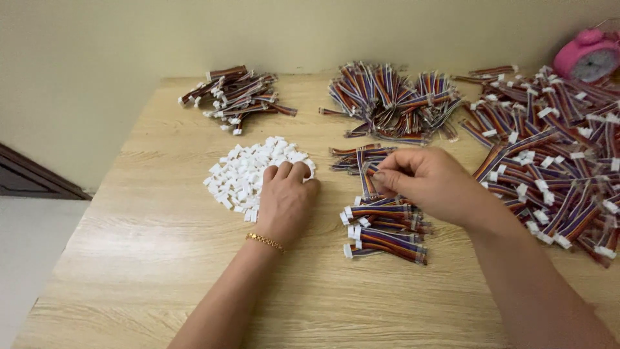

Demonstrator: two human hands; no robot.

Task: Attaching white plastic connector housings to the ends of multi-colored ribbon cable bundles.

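Resting knuckles-up on a wooden table (155,258), the left hand (284,200) has its fingers curled into the edge of a heap of small white plastic connectors (248,174) — whether it has pinched one cannot be seen. The right hand (423,181) is closed in a pinch on one striped ribbon cable (367,182), just above a short row of cables with white ends (384,232). More cable piles sit behind and right, near a pink alarm clock (588,55). The likely risks: the loose connectors scattering under the left hand's nudge, or the lifted cable dragging its neighbours out of line.
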